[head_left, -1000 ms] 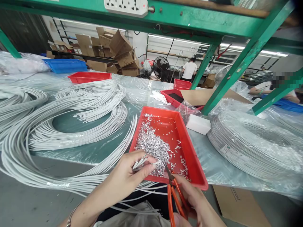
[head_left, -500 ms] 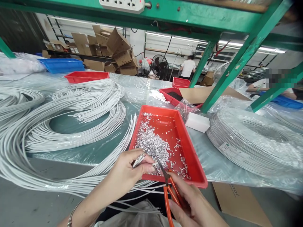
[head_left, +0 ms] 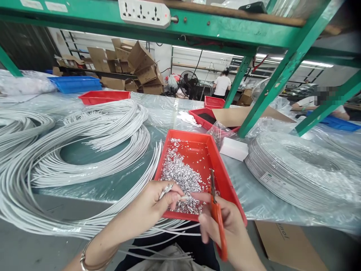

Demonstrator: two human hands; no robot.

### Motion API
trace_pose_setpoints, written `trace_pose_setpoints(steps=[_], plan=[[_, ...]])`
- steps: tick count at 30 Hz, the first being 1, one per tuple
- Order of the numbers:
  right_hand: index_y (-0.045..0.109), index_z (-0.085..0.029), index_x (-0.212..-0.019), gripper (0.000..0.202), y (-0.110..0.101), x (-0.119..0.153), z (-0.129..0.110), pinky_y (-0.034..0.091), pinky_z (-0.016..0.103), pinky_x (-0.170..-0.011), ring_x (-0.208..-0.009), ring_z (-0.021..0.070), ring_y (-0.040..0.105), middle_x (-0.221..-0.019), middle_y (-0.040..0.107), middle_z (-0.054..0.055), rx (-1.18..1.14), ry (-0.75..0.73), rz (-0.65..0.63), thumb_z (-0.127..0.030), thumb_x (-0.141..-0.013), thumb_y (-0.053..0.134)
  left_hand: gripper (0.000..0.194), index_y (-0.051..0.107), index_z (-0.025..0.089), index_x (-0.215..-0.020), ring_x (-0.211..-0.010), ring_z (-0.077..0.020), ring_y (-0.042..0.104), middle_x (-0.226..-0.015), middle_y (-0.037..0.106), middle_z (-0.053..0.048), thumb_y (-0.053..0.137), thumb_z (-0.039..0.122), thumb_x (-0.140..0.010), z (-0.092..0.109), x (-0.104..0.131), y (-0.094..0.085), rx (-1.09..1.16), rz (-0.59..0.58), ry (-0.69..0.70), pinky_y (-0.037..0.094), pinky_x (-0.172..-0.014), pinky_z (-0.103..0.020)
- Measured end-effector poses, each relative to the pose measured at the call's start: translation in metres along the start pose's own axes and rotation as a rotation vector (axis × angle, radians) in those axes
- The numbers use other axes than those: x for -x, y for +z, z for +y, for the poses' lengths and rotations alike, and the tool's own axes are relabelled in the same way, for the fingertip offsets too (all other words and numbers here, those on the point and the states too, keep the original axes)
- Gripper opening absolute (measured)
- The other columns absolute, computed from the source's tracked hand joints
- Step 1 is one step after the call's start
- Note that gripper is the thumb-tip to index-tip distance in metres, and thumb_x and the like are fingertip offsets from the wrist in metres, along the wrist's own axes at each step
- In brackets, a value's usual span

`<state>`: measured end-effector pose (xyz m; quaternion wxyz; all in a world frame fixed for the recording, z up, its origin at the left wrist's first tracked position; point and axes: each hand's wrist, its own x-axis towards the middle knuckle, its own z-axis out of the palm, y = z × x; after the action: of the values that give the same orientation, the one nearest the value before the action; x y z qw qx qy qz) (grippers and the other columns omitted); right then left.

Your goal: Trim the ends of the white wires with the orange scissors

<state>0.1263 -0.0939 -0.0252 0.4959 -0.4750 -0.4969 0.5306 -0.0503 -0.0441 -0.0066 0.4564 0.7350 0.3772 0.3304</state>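
Observation:
My left hand (head_left: 162, 197) is closed around several white cable ends (head_left: 166, 191), and one cable tip pokes out between thumb and fingers. My right hand (head_left: 222, 222) holds orange-handled pliers (head_left: 217, 222) in its palm, jaws pointing up and away. Its index finger reaches out to the cable tip at my left hand. Below both hands lies a red tray (head_left: 229, 184) with a heap of small silvery metal pieces (head_left: 180, 173). White cables (head_left: 124, 205) run in a loose bundle from under my left forearm to the left.
Coiled white cables (head_left: 93, 169) cover the left of the table. A plastic-wrapped cable coil (head_left: 299, 173) and a white box (head_left: 234, 148) sit to the right. A green frame (head_left: 270, 86) with a power strip (head_left: 144, 13) crosses above. Two people are farther back.
The pliers have left the cable tip and swung upright in my right hand, whose index finger is now stretched toward the tip. My left hand stays nearly in place. The view tilts up slightly.

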Motion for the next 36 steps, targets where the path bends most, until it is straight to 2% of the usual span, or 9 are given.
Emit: trace_pose_setpoints(steps=[4, 9, 15, 19, 22, 27, 30, 33, 36], plan=[[0.055, -0.017, -0.053, 0.033, 0.023, -0.022, -0.001, 0.019, 0.019, -0.033, -0.030, 0.0047, 0.027, -0.034, 0.049, -0.005, -0.310, -0.003, -0.082, -0.041, -0.071, 0.068, 0.019, 0.060, 0.018, -0.074, -0.056, -0.0086, 0.048, -0.063, 0.058, 0.004, 0.045, 0.018, -0.085, 0.003, 0.004, -0.001, -0.065, -0.040, 0.011, 0.037, -0.055, -0.019], [0.047, -0.017, -0.044, 0.041, 0.029, -0.029, 0.003, 0.020, 0.019, -0.036, -0.025, 0.0011, 0.019, -0.027, 0.034, -0.011, -0.747, 0.198, -0.272, -0.034, -0.077, 0.064, 0.019, 0.060, 0.018, -0.074, -0.057, -0.0087, 0.051, -0.065, 0.060, 0.003, 0.044, 0.015, -0.084, -0.001, 0.004, -0.002, -0.013, -0.016, 0.015, 0.038, -0.054, -0.018], [0.069, -0.018, -0.073, 0.016, 0.025, -0.030, 0.004, 0.023, 0.019, -0.038, -0.036, 0.0041, 0.033, -0.049, 0.059, -0.004, -0.396, -0.044, -0.025, -0.034, -0.069, 0.072, 0.016, 0.063, 0.019, -0.079, -0.065, -0.0117, 0.056, -0.071, 0.064, 0.001, 0.048, 0.016, -0.084, -0.005, -0.002, 0.001, -0.145, 0.128, 0.081, 0.041, -0.062, -0.022], [0.073, -0.019, -0.074, 0.012, 0.025, -0.029, 0.005, 0.024, 0.019, -0.034, -0.033, 0.0031, 0.028, -0.050, 0.059, -0.003, -0.203, -0.195, 0.012, -0.030, -0.074, 0.067, 0.015, 0.062, 0.018, -0.076, -0.063, -0.0117, 0.055, -0.068, 0.063, 0.001, 0.049, 0.016, -0.083, -0.006, -0.002, 0.000, -0.095, 0.133, 0.063, 0.041, -0.060, -0.022], [0.073, -0.020, -0.076, 0.012, 0.026, -0.027, 0.002, 0.028, 0.019, -0.035, -0.034, 0.0045, 0.032, -0.050, 0.059, -0.002, -0.109, -0.215, 0.046, -0.027, -0.076, 0.063, 0.015, 0.061, 0.018, -0.076, -0.063, -0.0113, 0.054, -0.067, 0.062, 0.002, 0.047, 0.016, -0.083, -0.007, -0.001, -0.001, -0.014, 0.099, 0.023, 0.041, -0.059, -0.021], [0.074, -0.019, -0.072, 0.009, 0.019, -0.028, -0.008, 0.038, 0.020, -0.040, -0.041, 0.0096, 0.046, -0.047, 0.058, -0.001, -0.018, -0.294, -0.043, -0.023, -0.072, 0.065, 0.018, 0.058, 0.017, -0.075, -0.056, -0.0090, 0.048, -0.062, 0.056, 0.004, 0.043, 0.017, -0.085, -0.006, 0.000, -0.005, 0.036, -0.008, 0.001, 0.037, -0.054, -0.020], [0.074, -0.019, -0.071, 0.006, 0.010, -0.028, -0.016, 0.037, 0.020, -0.040, -0.041, 0.0091, 0.043, -0.045, 0.056, -0.002, 0.030, -0.214, -0.148, -0.018, -0.066, 0.070, 0.023, 0.056, 0.017, -0.068, -0.053, -0.0087, 0.045, -0.058, 0.053, 0.004, 0.042, 0.020, -0.086, -0.004, -0.001, -0.007, 0.020, -0.076, 0.018, 0.035, -0.053, -0.020], [0.074, -0.019, -0.074, 0.013, 0.007, -0.027, -0.021, 0.035, 0.021, -0.042, -0.043, 0.0086, 0.042, -0.051, 0.057, -0.002, 0.014, -0.139, -0.196, -0.014, -0.062, 0.074, 0.020, 0.057, 0.017, -0.072, -0.054, -0.0091, 0.046, -0.059, 0.054, 0.004, 0.043, 0.021, -0.086, -0.003, -0.002, -0.007, 0.018, -0.041, -0.004, 0.036, -0.053, -0.020], [0.072, -0.019, -0.068, 0.009, 0.010, -0.029, -0.018, 0.031, 0.020, -0.040, -0.042, 0.0074, 0.039, -0.052, 0.057, -0.003, -0.056, -0.141, -0.116, -0.018, -0.061, 0.076, 0.013, 0.060, 0.019, -0.076, -0.060, -0.0107, 0.051, -0.065, 0.059, 0.003, 0.049, 0.019, -0.083, -0.002, -0.002, -0.004, -0.035, 0.057, 0.015, 0.039, -0.057, -0.021]])
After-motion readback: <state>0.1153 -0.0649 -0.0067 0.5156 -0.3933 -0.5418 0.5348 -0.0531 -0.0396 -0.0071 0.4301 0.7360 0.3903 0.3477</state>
